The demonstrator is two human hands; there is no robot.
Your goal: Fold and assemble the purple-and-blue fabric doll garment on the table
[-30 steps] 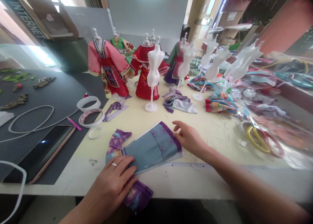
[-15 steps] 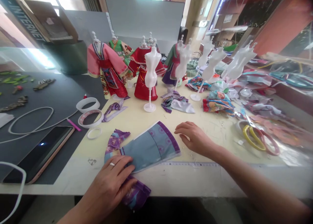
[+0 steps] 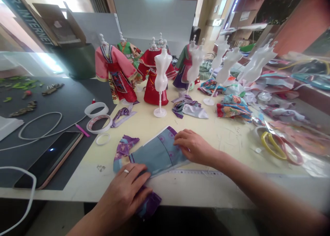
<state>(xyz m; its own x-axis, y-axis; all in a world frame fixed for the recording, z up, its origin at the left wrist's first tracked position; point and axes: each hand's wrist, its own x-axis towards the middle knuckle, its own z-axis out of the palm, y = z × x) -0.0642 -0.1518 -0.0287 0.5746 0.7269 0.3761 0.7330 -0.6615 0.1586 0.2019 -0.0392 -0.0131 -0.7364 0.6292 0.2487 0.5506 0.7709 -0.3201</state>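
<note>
A small doll dress (image 3: 152, 157) lies on the table, with a blue-grey skirt, a purple patterned hem and purple flowered sleeves. My left hand (image 3: 129, 186), with a ring on one finger, is closed over its near left part, thumb on the purple sleeve (image 3: 152, 205) that hangs over the front edge. On the hem at the right rests my right hand (image 3: 194, 145), fingers bent together on the cloth; its fingertips are partly hidden. Behind the dress stands a bare white doll mannequin (image 3: 162, 79).
Dressed mannequins (image 3: 116, 74) and more bare ones (image 3: 228, 69) line the back. Tape rolls (image 3: 99, 124), a pink pen (image 3: 82, 130) and a phone (image 3: 51, 157) are at left. Scissors (image 3: 274, 145) and cloth pieces (image 3: 233, 109) lie at right. A ruler (image 3: 206, 172) runs along the front.
My right hand has moved left from beside the hem onto it, its fingers bending onto the cloth. My left hand stays on the dress. The view has shifted slightly.
</note>
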